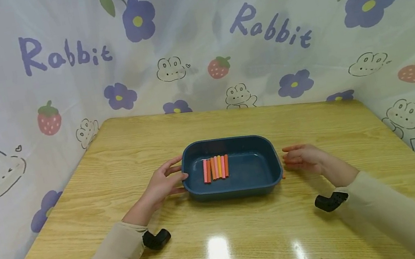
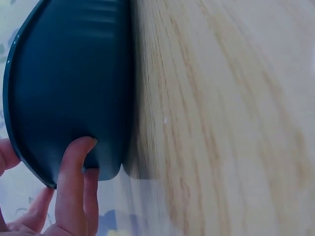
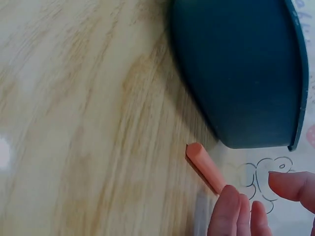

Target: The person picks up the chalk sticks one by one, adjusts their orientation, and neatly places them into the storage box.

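Observation:
A dark blue rectangular tub (image 1: 254,170) with rounded corners sits mid-table. Inside, toward its left half, several pink, orange and yellow chalk sticks (image 1: 216,167) lie side by side. My left hand (image 1: 163,181) holds the tub's left end, thumb at the rim and fingers against the outer wall (image 2: 69,88). Off the tub's right end is my right hand (image 1: 306,159), thumb apart from the fingers. On the table beside the tub lies one orange chalk stick (image 3: 206,166), close by the right fingertips (image 3: 228,201); whether they touch it I cannot tell.
The wooden table (image 1: 134,140) has a glossy surface with light reflections near the front. A white curtain (image 1: 189,26) printed with rabbits, strawberries and purple flowers surrounds its back and sides. Black wrist cameras (image 1: 157,239) sit below both cuffs.

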{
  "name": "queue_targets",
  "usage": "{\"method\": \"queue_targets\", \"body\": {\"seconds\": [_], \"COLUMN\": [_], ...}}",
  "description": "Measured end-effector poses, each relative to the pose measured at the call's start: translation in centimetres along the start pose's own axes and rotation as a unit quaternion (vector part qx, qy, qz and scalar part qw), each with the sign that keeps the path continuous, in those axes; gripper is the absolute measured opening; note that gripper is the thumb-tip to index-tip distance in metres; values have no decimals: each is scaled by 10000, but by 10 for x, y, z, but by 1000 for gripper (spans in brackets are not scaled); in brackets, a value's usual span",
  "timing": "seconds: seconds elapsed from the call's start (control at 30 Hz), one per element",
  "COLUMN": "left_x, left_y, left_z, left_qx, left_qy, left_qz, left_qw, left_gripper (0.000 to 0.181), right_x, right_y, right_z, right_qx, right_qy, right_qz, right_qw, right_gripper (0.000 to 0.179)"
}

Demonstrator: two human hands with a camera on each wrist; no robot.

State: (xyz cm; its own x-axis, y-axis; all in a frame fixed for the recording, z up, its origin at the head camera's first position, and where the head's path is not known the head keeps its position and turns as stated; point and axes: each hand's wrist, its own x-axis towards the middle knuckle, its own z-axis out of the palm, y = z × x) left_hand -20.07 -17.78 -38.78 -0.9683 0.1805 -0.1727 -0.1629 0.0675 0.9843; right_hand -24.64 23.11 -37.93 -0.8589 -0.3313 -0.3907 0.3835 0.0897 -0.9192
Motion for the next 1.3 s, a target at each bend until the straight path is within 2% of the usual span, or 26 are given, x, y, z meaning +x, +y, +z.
{"method": "queue_targets", "body": {"seconds": [0.2,0.4,0.67,0.77,0.87,0.97,1.13,1.3], "left_x": [1,1,1,1,1,1,2,2], "left_y": [-1,0,0,-1,-1,0,-1,-2], "left_z": [0,0,-1,-1,0,-1,-2,-2], "left_qx": [-42,-16,2,-17,-21,-29,-45,-49], "left_qy": [-20,5,-26,-39,-33,-30,-46,-40], "left_qz": [14,20,14,10,10,22,20,2], "left_qw": [10000,10000,10000,10000,10000,10000,10000,10000], "left_gripper": [62,62,62,62,62,62,62,61], "right_x": [4,12,17,16,15,14,8,0], "right_y": [6,9,11,9,7,7,7,1], "right_z": [4,9,16,17,16,13,6,4], "right_qx": [-131,-807,-1976,-2127,-1956,-1511,-619,448], "right_qy": [59,291,585,663,589,520,320,135], "right_qz": [-20,-22,-89,-28,-29,-64,-240,-287], "right_qw": [9999,9963,9785,9749,9789,9871,9973,9985], "right_gripper": [56,57,56,55,57,60,64,68]}}
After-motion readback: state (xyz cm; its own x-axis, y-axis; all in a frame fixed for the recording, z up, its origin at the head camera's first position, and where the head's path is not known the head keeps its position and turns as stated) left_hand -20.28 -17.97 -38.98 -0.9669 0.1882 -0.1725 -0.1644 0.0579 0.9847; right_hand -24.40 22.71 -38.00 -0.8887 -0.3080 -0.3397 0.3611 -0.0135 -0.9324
